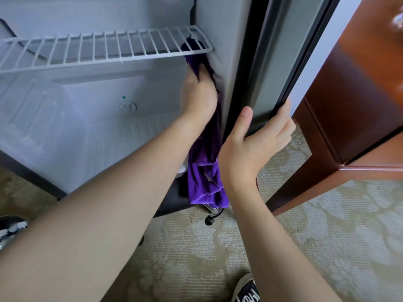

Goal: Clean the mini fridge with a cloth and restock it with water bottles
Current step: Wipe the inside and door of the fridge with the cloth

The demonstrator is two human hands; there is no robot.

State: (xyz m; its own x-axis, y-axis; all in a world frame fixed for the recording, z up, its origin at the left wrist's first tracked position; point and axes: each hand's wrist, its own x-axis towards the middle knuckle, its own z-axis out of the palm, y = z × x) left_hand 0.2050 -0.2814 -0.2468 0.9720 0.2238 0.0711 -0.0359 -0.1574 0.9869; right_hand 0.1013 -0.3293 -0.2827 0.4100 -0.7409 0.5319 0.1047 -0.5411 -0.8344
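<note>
Right now you are reaching your left hand (197, 92) deep into the open fridge (91, 131), just under the right end of the wire shelf (104, 49). Its fingers are curling around a bunched part of the purple cloth (205, 162) and pressing it against the right inner wall (220, 40). Most of the cloth is hanging loose below your wrist, trailing down along the wall's front edge and out past the bottom of the fridge, with its stitched hem dangling above the carpet (305, 236). A small dark fold of it is also poking up behind the shelf's corner. Your right hand (253, 144) is gripping the fridge's right front edge (272, 62), the thumb lying on the near face and the fingers wrapping around the far side. Beside that edge, a reddish wooden cabinet (359, 105) is standing on the carpet. Inside the fridge, a round dial (128, 106) with a green dot above it is sitting on the back wall. A black plug (209, 220) is lying on the carpet below the hanging cloth, and the toe of a shoe (247, 289) is showing at the bottom.
</note>
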